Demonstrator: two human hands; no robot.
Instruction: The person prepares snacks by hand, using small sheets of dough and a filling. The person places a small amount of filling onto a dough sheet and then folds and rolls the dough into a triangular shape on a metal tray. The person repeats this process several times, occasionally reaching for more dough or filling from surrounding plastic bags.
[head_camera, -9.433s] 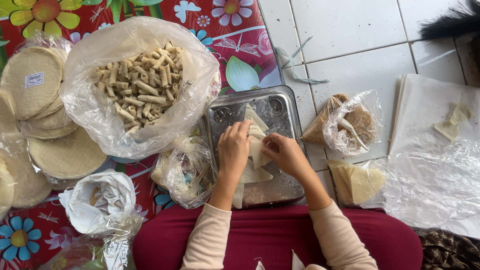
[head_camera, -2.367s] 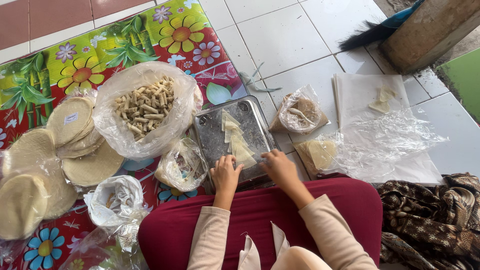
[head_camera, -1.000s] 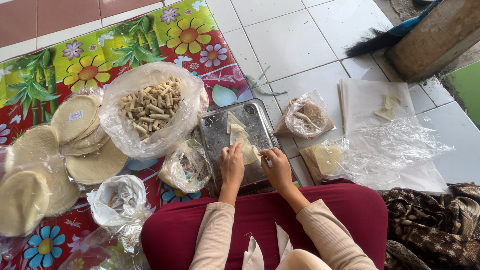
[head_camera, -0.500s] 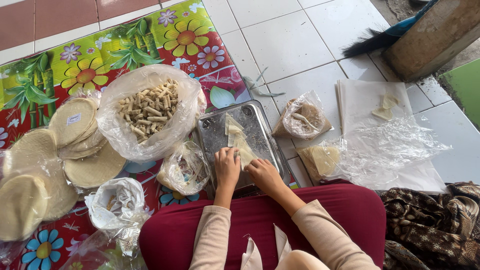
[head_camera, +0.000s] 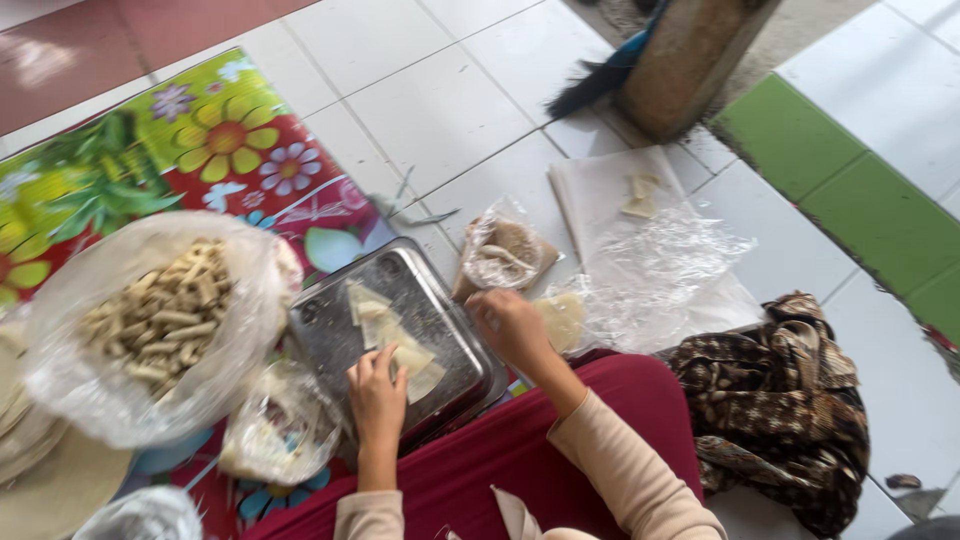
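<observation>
Metal tray (head_camera: 330, 330) before my knees holds the pale wrapper (head_camera: 395, 345); my left hand (head_camera: 376, 392) pins its corner, fingers curled, while my right hand (head_camera: 512, 325) hovers loosely closed, apparently empty. Uneven pressure could tear the thin sheet.

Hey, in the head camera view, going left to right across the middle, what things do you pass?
Clear bag of rolled snacks → metal tray → left hand → right hand → crinkled clear plastic sheet → brown patterned cloth.
</observation>
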